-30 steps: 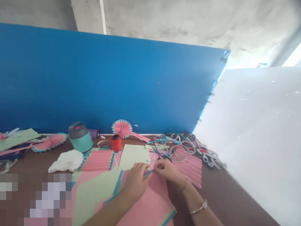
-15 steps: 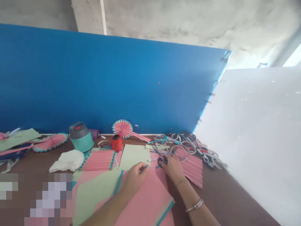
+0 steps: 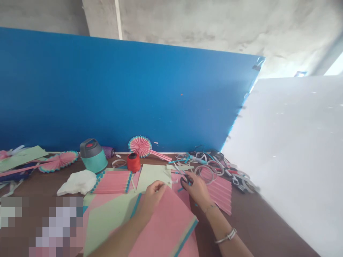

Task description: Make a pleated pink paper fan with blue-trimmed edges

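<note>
My left hand (image 3: 152, 200) is closed, its fingertips pinching the upper corner of a pink sheet of paper (image 3: 163, 221). That sheet has a blue and cream strip along its lower right edge. In my right hand (image 3: 197, 189) are scissors (image 3: 184, 181) with dark handles, their blades pointing up and left, away from the sheet. Small blue scraps (image 3: 180, 190) lie near the scissors. Beneath the pink sheet and my left forearm are a pale green sheet (image 3: 109, 217) and more pink paper.
A pleated pink piece (image 3: 114, 181) lies left, beside white crumpled material (image 3: 77, 182). Behind stand a teal jug-like container (image 3: 93, 159), a red thread spool (image 3: 133, 162) and a round paper fan (image 3: 139, 145) against the blue panel (image 3: 134, 92). Cables and rings (image 3: 211, 167) clutter the right.
My left hand has shifted slightly left and now pinches the pink sheet's corner, which is raised. My right hand and the scissors have turned a little. A blue scrap shows below the right wrist.
</note>
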The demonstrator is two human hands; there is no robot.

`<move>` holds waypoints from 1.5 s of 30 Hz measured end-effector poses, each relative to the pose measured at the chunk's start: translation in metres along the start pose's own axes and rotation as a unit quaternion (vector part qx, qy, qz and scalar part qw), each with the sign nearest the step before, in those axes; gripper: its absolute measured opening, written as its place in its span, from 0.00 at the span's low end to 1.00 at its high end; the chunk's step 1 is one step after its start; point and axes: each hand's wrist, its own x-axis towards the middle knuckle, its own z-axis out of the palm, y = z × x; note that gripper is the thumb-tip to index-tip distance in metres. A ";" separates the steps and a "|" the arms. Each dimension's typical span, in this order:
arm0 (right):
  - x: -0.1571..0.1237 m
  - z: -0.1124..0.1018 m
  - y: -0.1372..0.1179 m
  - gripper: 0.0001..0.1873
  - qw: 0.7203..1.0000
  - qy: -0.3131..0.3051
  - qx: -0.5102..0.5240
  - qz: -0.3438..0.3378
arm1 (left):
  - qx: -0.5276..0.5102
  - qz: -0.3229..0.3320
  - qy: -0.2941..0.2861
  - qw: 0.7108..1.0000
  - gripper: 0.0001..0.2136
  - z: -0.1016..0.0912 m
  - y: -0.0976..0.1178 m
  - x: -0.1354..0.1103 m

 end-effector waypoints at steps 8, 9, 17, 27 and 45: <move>-0.004 0.002 -0.008 0.20 0.972 -0.182 0.132 -0.066 | -0.022 0.004 0.035 0.999 0.14 -0.007 -0.002 0.007; -0.004 0.000 -0.008 0.19 0.971 -0.189 0.127 -0.073 | -0.022 0.007 0.038 0.999 0.13 -0.007 -0.001 0.007; -0.005 -0.002 -0.007 0.16 0.962 -0.216 0.132 -0.098 | -0.012 0.023 0.034 0.999 0.10 -0.008 -0.002 0.008; -0.006 -0.003 -0.007 0.19 0.957 -0.230 0.144 -0.097 | -0.015 0.030 0.037 0.999 0.09 -0.009 -0.006 0.008; -0.006 -0.001 -0.004 0.18 0.947 -0.233 0.198 -0.102 | -0.037 0.030 0.026 0.998 0.09 -0.009 -0.013 0.010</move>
